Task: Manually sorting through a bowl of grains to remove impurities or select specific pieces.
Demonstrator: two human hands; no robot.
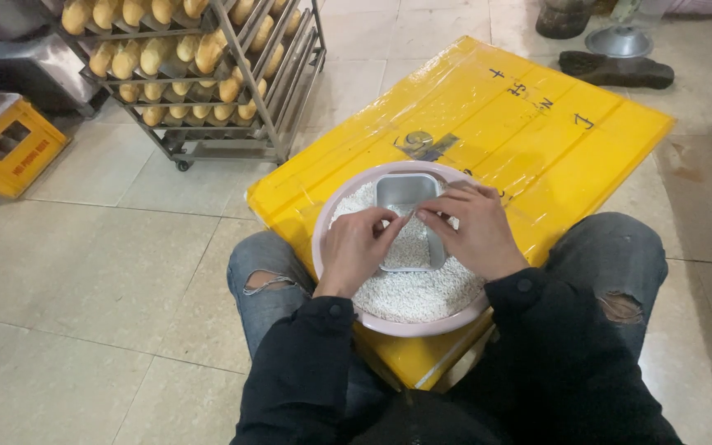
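Observation:
A pale pink round basin [333,206] filled with small white grains rests on a yellow flat-topped box [537,140] in front of my knees. A small rectangular metal tin [405,191] lies in the grains, partly filled with them. My left hand [354,247] and my right hand [475,231] hover over the tin, fingertips nearly meeting above it. Both hands pinch with thumb and fingers together; whether grains are between the fingers is too small to tell.
A wheeled metal rack [278,107] loaded with golden bread loaves [158,49] stands at the back left on the tiled floor. A yellow plastic crate [10,148] sits far left. A metal funnel-like lid [620,41] and a dark slab [615,70] lie beyond the box.

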